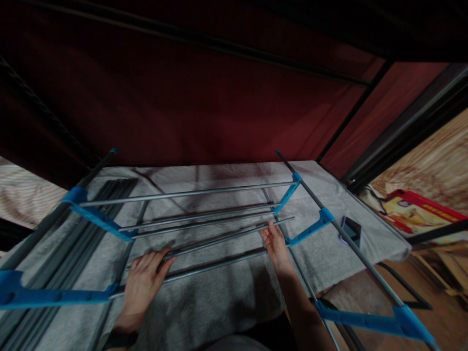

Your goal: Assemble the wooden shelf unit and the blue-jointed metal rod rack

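Note:
Both hands hold a thin grey metal rod [219,241] that slants up to the right, its right end free. My left hand [146,278] is closed round the rod near its left end, palm down. My right hand [274,241] pinches it near the right end from below. Around them stands a rack frame of grey tubes with blue plastic brackets: a left bracket [100,222], a near-left bracket [58,295], a right bracket [310,229] and a far-right bracket [288,195]. Crossbars [197,193] span the brackets beyond the held rod, and another crossbar [219,265] runs just nearer me.
Several loose grey tubes [78,243] lie at the left on the grey cloth-covered surface [226,302]. A phone [351,230] rests near its right edge. Dark red fabric [204,107] on a black frame rises behind. At right are a red-and-yellow package [420,212] and wooden pieces [442,273].

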Motion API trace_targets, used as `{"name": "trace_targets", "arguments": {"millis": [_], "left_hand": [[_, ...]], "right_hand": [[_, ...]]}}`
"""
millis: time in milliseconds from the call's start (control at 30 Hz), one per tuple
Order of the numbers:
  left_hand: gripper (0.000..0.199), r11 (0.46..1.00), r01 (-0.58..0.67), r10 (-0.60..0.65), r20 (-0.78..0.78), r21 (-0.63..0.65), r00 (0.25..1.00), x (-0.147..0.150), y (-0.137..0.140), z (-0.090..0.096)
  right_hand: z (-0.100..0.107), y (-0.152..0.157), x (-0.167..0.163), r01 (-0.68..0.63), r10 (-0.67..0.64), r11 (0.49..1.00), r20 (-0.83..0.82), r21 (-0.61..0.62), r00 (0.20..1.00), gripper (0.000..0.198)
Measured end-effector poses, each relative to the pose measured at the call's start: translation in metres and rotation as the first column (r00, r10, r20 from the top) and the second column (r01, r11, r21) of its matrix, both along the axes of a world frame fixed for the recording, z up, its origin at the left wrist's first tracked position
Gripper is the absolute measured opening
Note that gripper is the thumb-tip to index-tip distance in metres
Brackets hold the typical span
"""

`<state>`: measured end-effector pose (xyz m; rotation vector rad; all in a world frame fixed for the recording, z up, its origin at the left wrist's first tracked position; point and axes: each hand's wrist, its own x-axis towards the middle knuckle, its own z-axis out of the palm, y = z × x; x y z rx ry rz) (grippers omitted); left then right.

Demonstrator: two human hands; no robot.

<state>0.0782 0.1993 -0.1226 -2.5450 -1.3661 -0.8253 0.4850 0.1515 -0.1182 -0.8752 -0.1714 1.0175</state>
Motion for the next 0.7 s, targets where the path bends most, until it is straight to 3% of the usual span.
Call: {"name": "trace_targets", "arguments": {"millis": [300,467,700], "left_hand": [[0.033,0.999,0.048,-0.048,0.032,-0.004,0.998,-0.0005,0.0015,-0.0015],[0.035,1.000,0.014,-0.014,0.035,-0.001,0.999,-0.0013,0.0029,-0.0054],[0.032,0.999,0.041,-0.040,0.055,-0.026,0.998,-0.0047,0.0049,-0.0104]], "right_hand": [[0.0021,-0.0012,-0.0003,0.015,-0.014,1.000,-0.038,0.017,0.999,0.023],[0.0011,-0.0010,0.0010,-0.007,0.007,0.999,-0.006,0.046,1.000,0.016],[0.0023,-0.0016,0.0002,-0.027,0.026,0.996,0.016,0.081,1.000,0.020]]}}
